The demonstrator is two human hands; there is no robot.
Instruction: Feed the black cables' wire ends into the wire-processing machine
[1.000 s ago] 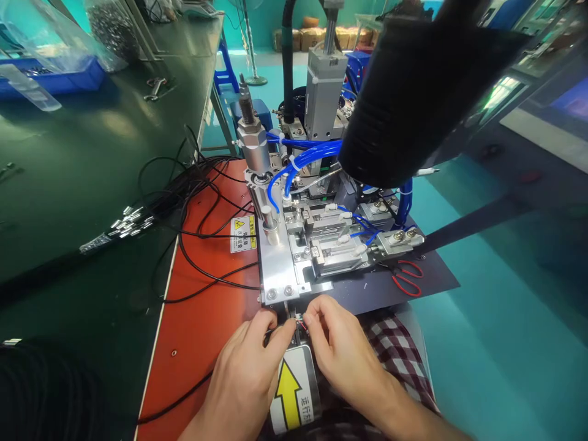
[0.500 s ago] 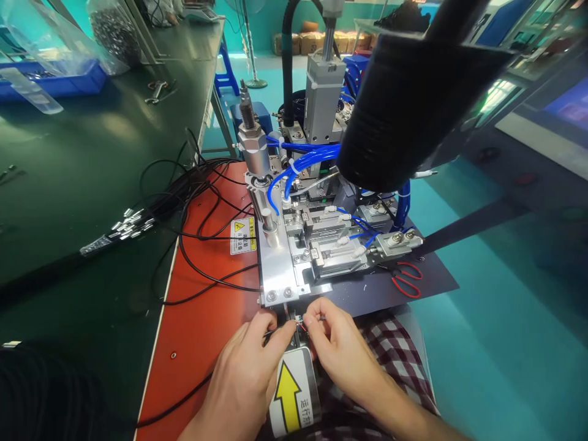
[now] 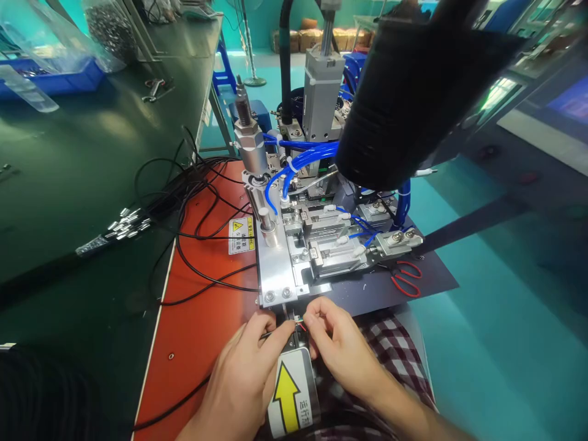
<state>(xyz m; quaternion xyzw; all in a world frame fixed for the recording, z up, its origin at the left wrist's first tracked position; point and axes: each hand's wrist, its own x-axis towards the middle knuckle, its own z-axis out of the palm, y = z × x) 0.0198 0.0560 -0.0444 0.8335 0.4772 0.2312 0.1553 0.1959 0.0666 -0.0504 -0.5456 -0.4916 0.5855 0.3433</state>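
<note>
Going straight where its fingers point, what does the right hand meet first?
Probably the coloured wire ends that the right hand and left hand pinch; beyond them, the metal plate. Depth is unclear.

Mount: on my head; the only view.
Facing: forward and down, along the bench [image 3: 82,165] toward the machine [image 3: 294,245].
Near: my left hand [image 3: 243,373], right hand [image 3: 340,349] and the wire [image 3: 299,321] between them, close at the bottom edge.
Far: floor [image 3: 482,343] beyond, at right.

Left hand [image 3: 243,373], right hand [image 3: 340,349] close together, fingers pinched, tips nearly touching
</note>
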